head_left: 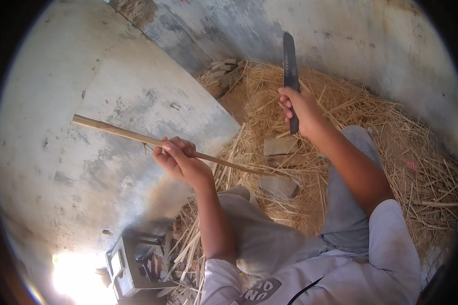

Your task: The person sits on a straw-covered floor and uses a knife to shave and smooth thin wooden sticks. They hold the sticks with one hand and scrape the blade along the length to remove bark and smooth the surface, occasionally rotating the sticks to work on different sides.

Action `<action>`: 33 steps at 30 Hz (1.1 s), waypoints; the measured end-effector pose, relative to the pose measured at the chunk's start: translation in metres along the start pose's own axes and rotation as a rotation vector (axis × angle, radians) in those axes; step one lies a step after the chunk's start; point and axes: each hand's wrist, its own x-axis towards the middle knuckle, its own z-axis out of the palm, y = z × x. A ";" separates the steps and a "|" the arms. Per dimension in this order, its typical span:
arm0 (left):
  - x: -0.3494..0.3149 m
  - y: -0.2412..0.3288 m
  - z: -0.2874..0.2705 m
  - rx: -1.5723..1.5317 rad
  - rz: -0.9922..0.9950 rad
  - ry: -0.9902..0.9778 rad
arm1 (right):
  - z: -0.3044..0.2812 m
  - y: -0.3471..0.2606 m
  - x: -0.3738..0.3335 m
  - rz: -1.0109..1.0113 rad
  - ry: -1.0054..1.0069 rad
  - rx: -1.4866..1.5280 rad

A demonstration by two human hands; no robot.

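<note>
From the left, we see the pale, stained wall [51,168] first, and in front of it the thicker end of the stick [112,129], raised and apart from anything else as far as we can tell. Below that, a grey box [130,277] stands beside a bright glare. Our left hand [180,160] holds the stick near its middle, thumb and fingers closed round it; the thinner end slopes down to the right toward the lower block [279,187], and whether it touches we cannot tell. The upper block [281,146] lies just beyond, among the strips [412,132] that cover much of the floor. Further right, the knife [290,61] points up, well apart from the stick, its handle wrapped in our right hand [302,109]. Our legs are bent beneath both arms. We judge the step in hand to be readying the stick for the blade, since both are gripped and no cut is under way. A stroke would call for a steady left grip, the stick's end braced, and the knife brought down onto the wood with our left fingers clear of its path.
</note>
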 end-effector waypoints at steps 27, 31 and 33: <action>-0.018 -0.008 0.021 0.007 -0.223 0.042 | -0.028 0.152 -0.093 -0.054 -0.561 -0.988; -0.018 -0.011 0.023 0.051 -0.205 0.085 | -0.028 0.148 -0.088 -0.012 -0.577 -1.076; -0.017 -0.013 0.023 0.063 -0.203 0.101 | -0.022 0.140 -0.096 -0.085 -0.548 -1.095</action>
